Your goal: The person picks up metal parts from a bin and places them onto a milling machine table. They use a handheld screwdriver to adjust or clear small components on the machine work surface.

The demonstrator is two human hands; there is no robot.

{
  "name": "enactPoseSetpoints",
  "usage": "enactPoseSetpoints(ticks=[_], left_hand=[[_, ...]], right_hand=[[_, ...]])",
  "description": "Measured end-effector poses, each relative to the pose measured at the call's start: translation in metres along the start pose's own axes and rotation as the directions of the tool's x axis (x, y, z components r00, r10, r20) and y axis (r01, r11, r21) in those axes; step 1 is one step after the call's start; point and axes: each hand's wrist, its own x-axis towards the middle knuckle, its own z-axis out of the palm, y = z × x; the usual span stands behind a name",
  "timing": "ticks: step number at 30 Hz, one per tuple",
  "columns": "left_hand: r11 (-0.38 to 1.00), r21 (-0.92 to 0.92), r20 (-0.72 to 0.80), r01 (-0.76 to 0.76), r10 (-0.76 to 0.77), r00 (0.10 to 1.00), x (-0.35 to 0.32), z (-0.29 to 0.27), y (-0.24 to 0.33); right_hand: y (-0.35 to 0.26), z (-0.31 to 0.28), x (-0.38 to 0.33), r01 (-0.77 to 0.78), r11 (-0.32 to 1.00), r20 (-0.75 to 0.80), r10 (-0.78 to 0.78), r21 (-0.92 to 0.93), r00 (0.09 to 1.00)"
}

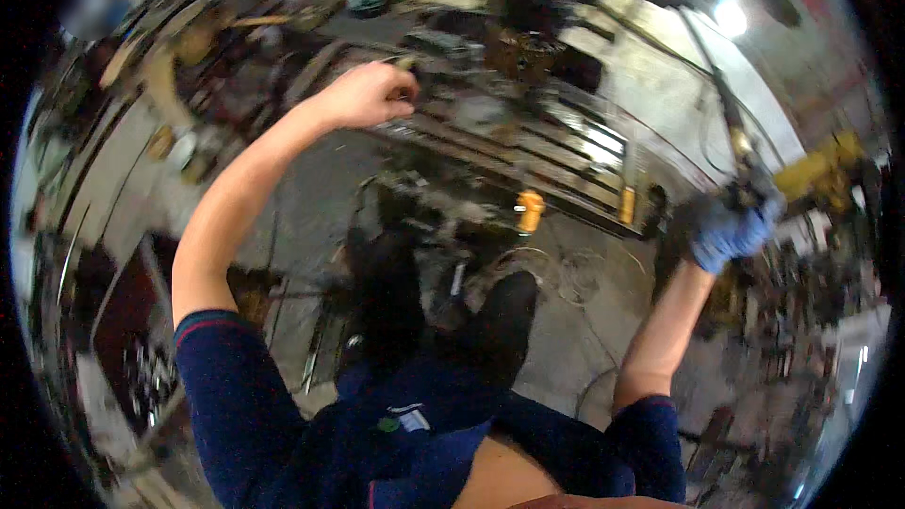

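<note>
My bare left hand (372, 96) is closed at the left end of a long slotted metal machine table (452, 139). Its fingers curl round a small yellowish end piece (406, 62); the rest of what they hold is hidden and blurred. Far to the right, my right hand (731, 231) wears a blue glove. Its fingers wrap round a dark handle-like part (748, 190) at the lower end of a hanging arm (728, 108). Blur hides the exact shape of that part. Between my hands stands the dark, greasy machine head (523, 52) above the table.
A yellow fitting (530, 212) sits on the machine's front, with a coiled cable (566, 273) on the floor below. Left of me are cluttered shelves (203, 66) and a dark bin of metal bits (141, 349). A yellow machine part (825, 165) juts out at the right.
</note>
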Motion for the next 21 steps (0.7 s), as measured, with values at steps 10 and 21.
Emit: enactPoseSetpoints(ticks=[10,21], left_hand=[[0.581,-0.155,-0.299,0.799,-0.799,0.522,-0.337,-0.152,0.008],[-0.182,0.226,-0.414,0.957,-0.907,-0.074,-0.589,-0.105,0.016]], right_hand=[[0.045,-0.073,0.016,0.522,0.196,0.391,-0.463,-0.83,0.796],[0.038,-0.049,0.001,0.711,0.218,0.515,-0.554,-0.669,0.655]])
